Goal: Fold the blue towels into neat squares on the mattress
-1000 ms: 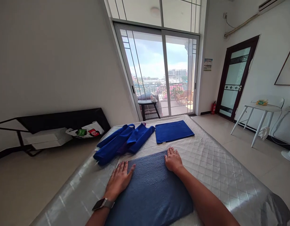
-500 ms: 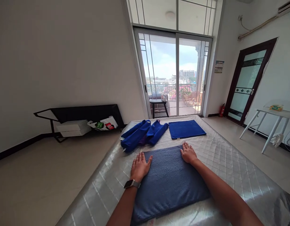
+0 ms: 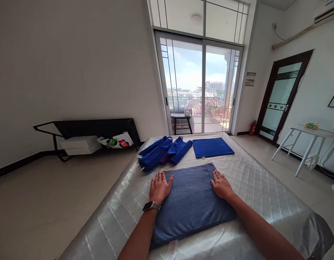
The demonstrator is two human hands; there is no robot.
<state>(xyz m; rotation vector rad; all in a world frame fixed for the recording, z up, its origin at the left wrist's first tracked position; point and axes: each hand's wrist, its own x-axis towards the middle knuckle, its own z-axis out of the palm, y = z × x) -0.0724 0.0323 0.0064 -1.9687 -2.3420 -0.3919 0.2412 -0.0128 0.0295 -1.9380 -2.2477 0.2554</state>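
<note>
My left hand and right hand, open, gripping nothing, touch the side edges of a rectangular grey-blue plush cloth, pointing away from me; the silver quilted mattress beneath extends rightward.

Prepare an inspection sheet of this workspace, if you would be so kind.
Surface: mattress, quilted, with a shiny cover.
Things: towel, laid flat, slightly rippled.
Clutter: bunched blue cloths and a flat blue cloth, beyond the towel.
Hands: left hand open at the towel's left edge; right hand open at its right edge.
Cables: cord at a wall socket.
Surroundings: glass doors ahead, extinguisher near the brown door.
</note>
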